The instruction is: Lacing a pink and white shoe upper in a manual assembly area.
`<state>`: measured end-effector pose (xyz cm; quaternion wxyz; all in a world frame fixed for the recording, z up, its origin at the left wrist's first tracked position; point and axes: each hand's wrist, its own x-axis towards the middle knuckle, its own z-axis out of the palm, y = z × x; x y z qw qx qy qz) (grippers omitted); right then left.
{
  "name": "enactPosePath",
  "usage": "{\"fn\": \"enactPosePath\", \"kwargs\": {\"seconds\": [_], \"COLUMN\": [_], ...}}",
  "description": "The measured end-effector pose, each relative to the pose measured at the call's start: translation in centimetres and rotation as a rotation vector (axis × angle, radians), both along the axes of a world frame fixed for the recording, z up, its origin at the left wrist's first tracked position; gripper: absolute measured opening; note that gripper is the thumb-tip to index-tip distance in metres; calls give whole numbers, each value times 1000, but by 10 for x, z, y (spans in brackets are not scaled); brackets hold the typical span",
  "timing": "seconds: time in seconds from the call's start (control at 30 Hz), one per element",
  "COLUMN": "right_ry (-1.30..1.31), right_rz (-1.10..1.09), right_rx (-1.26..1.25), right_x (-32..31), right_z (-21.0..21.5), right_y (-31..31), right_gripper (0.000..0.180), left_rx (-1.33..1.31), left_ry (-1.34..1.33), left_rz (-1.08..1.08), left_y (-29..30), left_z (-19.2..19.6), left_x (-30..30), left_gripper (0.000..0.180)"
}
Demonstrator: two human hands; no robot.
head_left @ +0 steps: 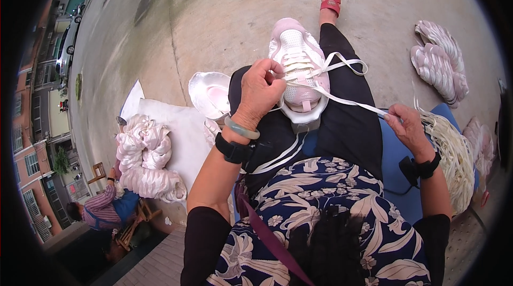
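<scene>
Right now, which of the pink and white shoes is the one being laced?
The shoe on the person's lap, toe pointing away. The left hand pinches its white lace; the other shoes lie in piles on the ground.

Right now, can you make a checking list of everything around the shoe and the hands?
Surface: pink shoe rests on the person's lap; bare concrete ground around.
Job's things: white lace runs from the shoe to the right hand; lace bundle beside it.
Clutter: shoe piles at left and right.
Grippers: left hand pinches lace at the eyelets; right hand holds the lace end.
Cables: thin black wire near the right wristband.
Surroundings: seated person, parked car.
</scene>
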<state>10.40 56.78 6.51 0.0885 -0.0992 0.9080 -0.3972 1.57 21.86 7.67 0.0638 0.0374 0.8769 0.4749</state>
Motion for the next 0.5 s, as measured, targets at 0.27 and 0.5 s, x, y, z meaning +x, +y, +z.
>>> {"fn": "enactPosePath", "kwargs": {"seconds": [0.27, 0.5], "right_ry": [379, 349], "right_rz": [195, 138], "right_rx": [-92, -5], "right_x": [-57, -61], "right_z": [2, -15], "right_y": [-111, -138], "right_gripper": [49, 51], "left_rx": [-225, -467], "left_ry": [354, 404], "left_rz": [-173, -193], "left_y": [47, 53], "left_z": [-2, -6], "left_x": [15, 18], "left_gripper": [5, 6]}}
